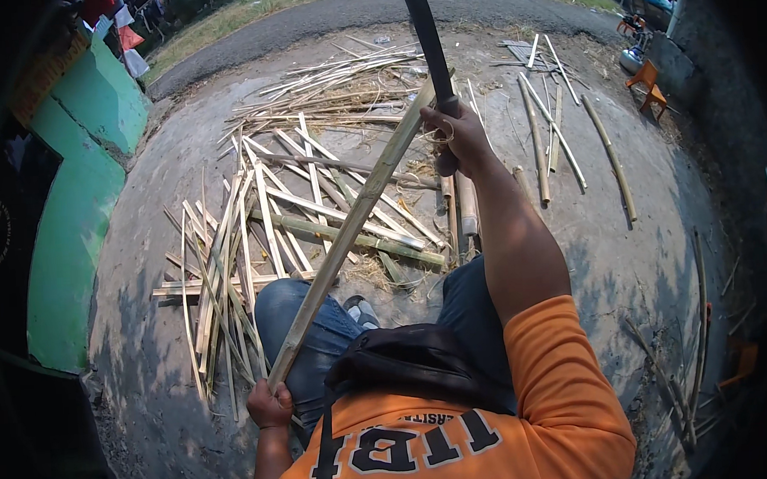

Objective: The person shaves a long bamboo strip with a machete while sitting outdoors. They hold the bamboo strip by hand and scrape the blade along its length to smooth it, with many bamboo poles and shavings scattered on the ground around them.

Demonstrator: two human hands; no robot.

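A long split bamboo strip [353,219] slants across my front, from low left up to the far right. Its lower end is gripped by my left hand [271,404], beside my left thigh. My right hand [458,133] is raised at the strip's upper end, fingers wrapped round the dark handle of a machete [430,40]. The long dark blade points up and away from me. Blade and handle lie close against the strip's top; whether the edge is in the bamboo I cannot tell. A thin curl of fibre hangs by my right fingers.
Split bamboo strips [223,289] lie crossed in a heap at the left, with more piled [326,96] farther off. Bamboo poles [609,157] rest on the concrete at right. A green wall [81,184] stands left; an orange chair [646,87] is far right.
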